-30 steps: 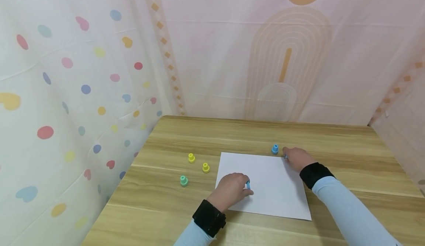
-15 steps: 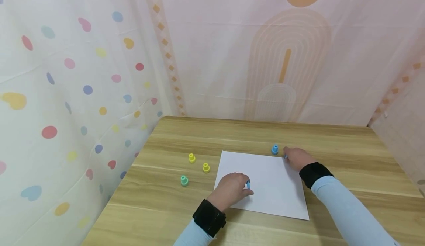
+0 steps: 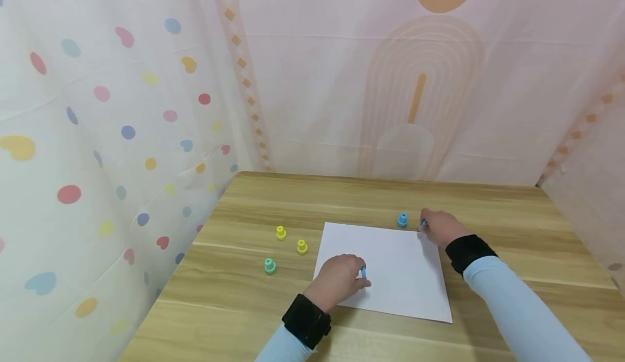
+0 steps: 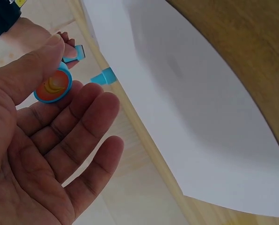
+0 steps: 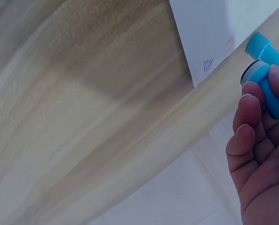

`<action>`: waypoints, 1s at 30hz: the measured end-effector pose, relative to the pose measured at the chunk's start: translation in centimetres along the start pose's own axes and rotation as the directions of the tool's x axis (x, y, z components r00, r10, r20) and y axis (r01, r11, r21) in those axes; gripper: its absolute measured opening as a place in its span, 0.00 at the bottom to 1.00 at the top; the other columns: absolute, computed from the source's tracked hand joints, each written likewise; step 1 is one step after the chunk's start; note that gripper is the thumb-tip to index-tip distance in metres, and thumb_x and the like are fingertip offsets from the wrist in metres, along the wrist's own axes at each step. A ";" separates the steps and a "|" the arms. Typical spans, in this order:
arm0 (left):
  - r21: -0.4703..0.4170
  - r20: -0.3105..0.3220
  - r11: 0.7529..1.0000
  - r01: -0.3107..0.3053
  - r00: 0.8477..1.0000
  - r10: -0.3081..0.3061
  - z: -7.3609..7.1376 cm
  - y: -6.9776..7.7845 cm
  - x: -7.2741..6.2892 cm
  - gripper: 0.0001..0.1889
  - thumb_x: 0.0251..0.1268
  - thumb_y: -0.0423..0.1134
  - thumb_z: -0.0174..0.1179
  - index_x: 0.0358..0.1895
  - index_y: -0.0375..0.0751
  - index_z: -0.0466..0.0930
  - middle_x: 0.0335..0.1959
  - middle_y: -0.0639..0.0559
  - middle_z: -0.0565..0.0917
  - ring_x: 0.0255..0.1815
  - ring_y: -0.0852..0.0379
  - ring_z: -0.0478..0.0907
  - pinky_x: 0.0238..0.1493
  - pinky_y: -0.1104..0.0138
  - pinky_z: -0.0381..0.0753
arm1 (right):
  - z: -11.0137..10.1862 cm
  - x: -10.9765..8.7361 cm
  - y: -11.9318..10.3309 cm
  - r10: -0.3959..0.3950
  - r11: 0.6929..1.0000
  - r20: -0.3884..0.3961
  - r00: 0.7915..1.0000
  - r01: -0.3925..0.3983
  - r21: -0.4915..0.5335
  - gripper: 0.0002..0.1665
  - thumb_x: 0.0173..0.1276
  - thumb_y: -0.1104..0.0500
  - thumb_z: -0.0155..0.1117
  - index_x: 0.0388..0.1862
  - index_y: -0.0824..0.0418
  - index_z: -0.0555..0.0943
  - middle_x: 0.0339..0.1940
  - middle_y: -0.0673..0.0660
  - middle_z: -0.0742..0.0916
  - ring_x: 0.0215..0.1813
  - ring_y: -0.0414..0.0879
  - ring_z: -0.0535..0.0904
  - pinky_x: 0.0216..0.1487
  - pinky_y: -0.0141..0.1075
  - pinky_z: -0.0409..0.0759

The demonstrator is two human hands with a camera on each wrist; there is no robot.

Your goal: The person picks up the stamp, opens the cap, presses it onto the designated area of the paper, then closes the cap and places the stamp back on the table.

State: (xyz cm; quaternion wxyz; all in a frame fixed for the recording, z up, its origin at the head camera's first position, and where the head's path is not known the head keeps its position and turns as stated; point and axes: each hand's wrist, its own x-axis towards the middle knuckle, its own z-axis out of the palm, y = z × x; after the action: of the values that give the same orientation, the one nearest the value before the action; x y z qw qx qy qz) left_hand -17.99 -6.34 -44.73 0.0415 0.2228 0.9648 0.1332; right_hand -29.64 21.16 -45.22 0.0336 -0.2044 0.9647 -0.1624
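My left hand [image 3: 339,280] pinches a round blue cap [image 3: 363,272] above the white paper [image 3: 390,272]. In the left wrist view the cap shows an orange face with a yellow banana picture; the other fingers are loosely bent. Beyond the paper's far right corner, my right hand [image 3: 441,228] grips a blue stamp [image 5: 267,89], whose dark-rimmed round end shows in the right wrist view. A second blue stamp-like piece [image 3: 402,220] stands to the left of that hand, behind the paper. Small dark strokes [image 5: 208,64] mark the paper near a corner.
On the left of the wooden table [image 3: 219,297] stand two yellow pieces [image 3: 281,233] of similar shape and a green one [image 3: 270,266]. Patterned curtains [image 3: 312,80] hang behind the table and along its left side.
My right hand has lifted a little and shifted right with the blue stamp. The left hand keeps its place with the cap. The paper has slid very slightly.
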 end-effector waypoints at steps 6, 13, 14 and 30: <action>-0.010 -0.005 1.000 -0.003 1.000 0.003 -0.2 0.0 -0.1 0.13 0.59 0.45 0.72 0.41 0.42 0.86 0.26 0.60 0.79 0.26 0.64 0.69 0.32 0.71 0.73 | -0.8 -0.9 -0.5 0.041 0.996 -0.022 0.999 -0.039 0.076 0.07 0.73 0.66 0.59 0.45 0.70 0.75 0.34 0.60 0.83 0.32 0.50 0.76 0.36 0.44 0.78; -0.021 -0.023 0.999 0.024 0.999 -0.024 -0.2 -0.1 0.0 0.11 0.58 0.44 0.73 0.40 0.43 0.86 0.26 0.59 0.79 0.26 0.63 0.70 0.33 0.70 0.74 | -0.3 -1.8 -1.1 0.065 0.989 -0.085 0.994 -0.053 0.135 0.12 0.74 0.62 0.60 0.49 0.71 0.74 0.38 0.65 0.85 0.33 0.51 0.79 0.35 0.45 0.78; -0.020 -0.027 0.999 0.025 0.999 -0.026 -0.2 -0.2 0.0 0.11 0.59 0.44 0.72 0.39 0.43 0.85 0.26 0.59 0.79 0.26 0.63 0.70 0.33 0.70 0.74 | -0.2 -1.9 -1.2 0.071 0.988 -0.092 0.993 -0.058 0.142 0.13 0.74 0.62 0.60 0.49 0.71 0.74 0.39 0.65 0.85 0.33 0.51 0.79 0.35 0.45 0.78; 0.029 -0.092 0.999 -0.026 0.995 0.029 -0.2 -0.3 0.1 0.13 0.65 0.49 0.66 0.30 0.45 0.80 0.20 0.62 0.72 0.22 0.65 0.68 0.30 0.74 0.72 | 2.0 -4.5 -6.3 0.119 0.910 -0.070 0.990 -0.081 0.408 0.12 0.75 0.58 0.61 0.49 0.65 0.74 0.37 0.57 0.80 0.37 0.50 0.73 0.37 0.40 0.73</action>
State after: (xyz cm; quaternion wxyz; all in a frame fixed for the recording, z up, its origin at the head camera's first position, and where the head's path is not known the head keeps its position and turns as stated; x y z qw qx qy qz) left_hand -18.24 -6.60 -44.63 -0.0082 0.2301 0.9644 0.1303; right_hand -22.87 16.93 -45.02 0.0384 -0.1357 0.9201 -0.3654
